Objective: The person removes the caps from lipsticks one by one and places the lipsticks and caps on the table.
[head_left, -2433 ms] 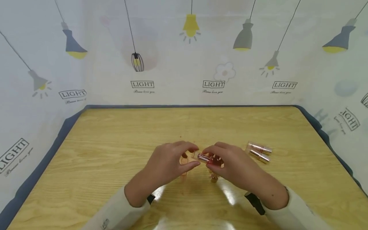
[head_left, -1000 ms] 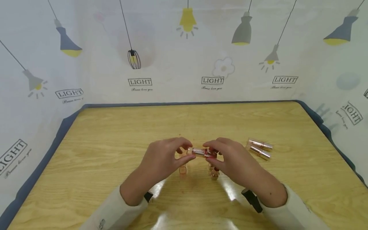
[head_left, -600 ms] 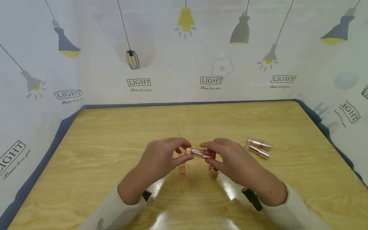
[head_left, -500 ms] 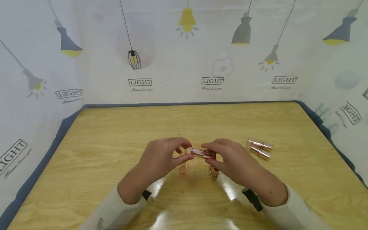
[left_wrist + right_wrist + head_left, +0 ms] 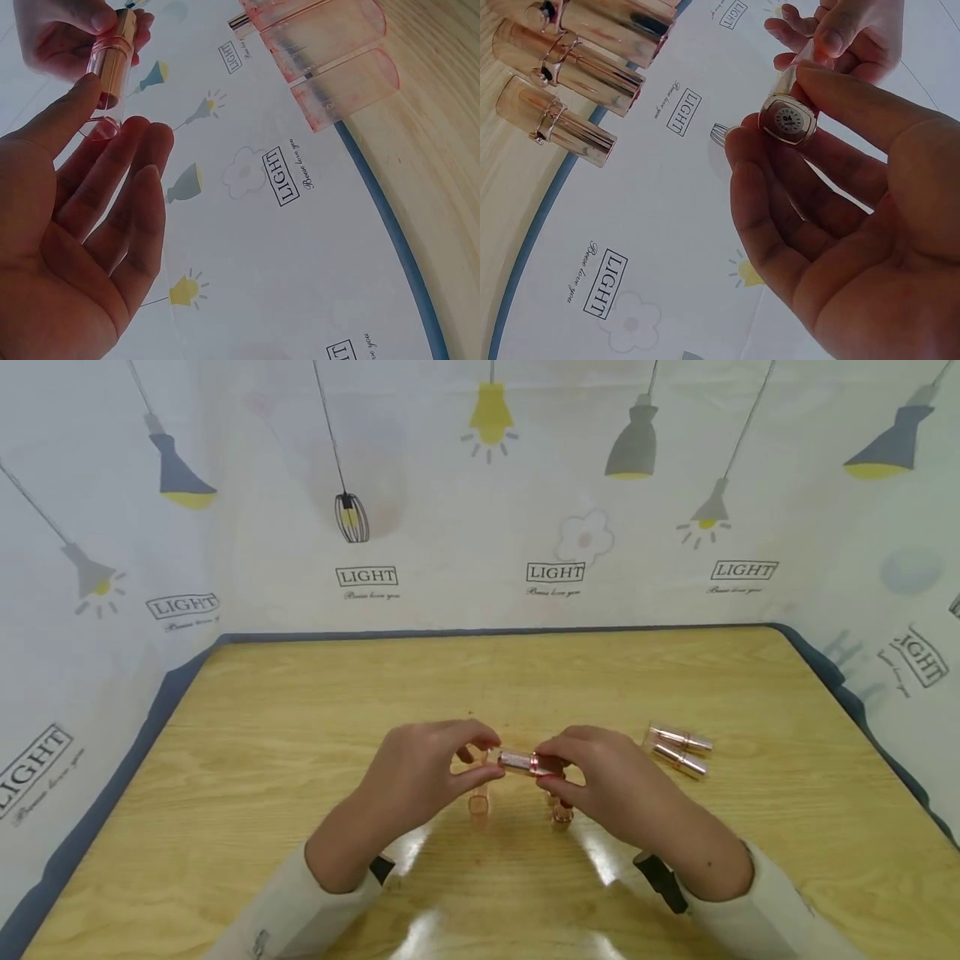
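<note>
Rose-gold lipstick (image 5: 787,120) is pinched by the right hand (image 5: 611,777), its clear cap (image 5: 105,130) by the left hand (image 5: 427,768), probably at opposite ends so they line up.

Held lipstick (image 5: 517,763) above the table (image 5: 300,710)
Caps (image 5: 478,804) before it, left; tubes (image 5: 561,815) before it, right; two lipsticks (image 5: 679,760) farther right.

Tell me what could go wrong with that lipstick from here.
The lipstick is pinched above the table by the left hand and right hand, so it could slip and drop. Either hand, if lowered carelessly, might knock over the standing tubes or clear caps close by.
</note>
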### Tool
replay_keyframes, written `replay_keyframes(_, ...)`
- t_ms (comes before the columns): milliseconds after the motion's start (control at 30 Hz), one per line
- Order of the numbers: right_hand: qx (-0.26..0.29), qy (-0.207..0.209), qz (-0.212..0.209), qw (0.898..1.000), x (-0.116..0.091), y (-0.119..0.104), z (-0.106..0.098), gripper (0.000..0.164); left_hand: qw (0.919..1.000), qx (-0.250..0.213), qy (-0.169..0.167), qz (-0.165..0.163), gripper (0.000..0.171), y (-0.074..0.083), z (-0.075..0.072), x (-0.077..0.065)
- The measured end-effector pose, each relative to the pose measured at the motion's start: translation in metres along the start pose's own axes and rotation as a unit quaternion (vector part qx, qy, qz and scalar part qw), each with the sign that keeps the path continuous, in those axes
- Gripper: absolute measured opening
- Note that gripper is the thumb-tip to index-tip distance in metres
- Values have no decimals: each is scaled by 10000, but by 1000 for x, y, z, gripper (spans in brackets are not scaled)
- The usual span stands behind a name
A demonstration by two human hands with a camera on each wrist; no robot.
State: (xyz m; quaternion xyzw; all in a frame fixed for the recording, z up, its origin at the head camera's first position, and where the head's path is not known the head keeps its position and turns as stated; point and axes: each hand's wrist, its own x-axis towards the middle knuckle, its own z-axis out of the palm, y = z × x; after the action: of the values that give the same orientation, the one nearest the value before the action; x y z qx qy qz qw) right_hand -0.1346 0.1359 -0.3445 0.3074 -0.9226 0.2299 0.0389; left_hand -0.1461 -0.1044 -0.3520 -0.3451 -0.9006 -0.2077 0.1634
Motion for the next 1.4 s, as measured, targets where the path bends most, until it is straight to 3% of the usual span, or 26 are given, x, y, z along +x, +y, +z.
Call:
replay_keyframes(900,-274,192,85,9994,2,-1,0,19,9998,-31,106,-135,29,-1,-1,-1)
replay_keyframes(1033,-238,160,90,9995,1,0,0,20,9999,-63,4,-156,28,-1,0,-1)
replay_keyframes(1400,-422,184,195,9987,0,4,-1,20,9996,114,-1,-252,28,-4,-3,-2)
